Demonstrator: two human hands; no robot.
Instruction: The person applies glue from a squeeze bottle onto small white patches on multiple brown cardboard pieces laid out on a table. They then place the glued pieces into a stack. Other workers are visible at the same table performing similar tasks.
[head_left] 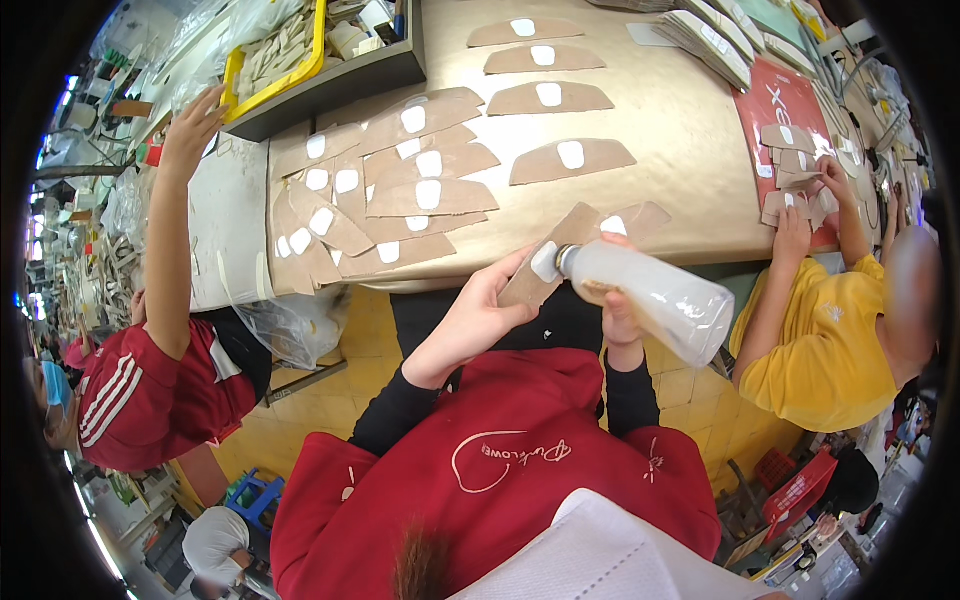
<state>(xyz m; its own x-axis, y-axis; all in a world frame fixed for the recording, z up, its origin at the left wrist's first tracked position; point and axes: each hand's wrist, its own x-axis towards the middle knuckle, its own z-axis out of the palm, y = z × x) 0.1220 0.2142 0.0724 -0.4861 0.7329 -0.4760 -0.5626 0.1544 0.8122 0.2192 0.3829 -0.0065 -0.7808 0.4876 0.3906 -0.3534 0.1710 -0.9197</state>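
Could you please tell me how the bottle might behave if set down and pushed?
The bottle would probably roll if laid down, given its rounded body. Its cloudy, translucent wall suggests light plastic that may squeeze. Being tall and narrow, it could tip.

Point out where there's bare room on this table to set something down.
Widest: the gold tabletop between the column of single brown pieces and the red sheet. Smaller: the pale surface left of the brown pile, in front of the dark tray. Crowded: the pile itself, and the front edge around the left hand and bottle.
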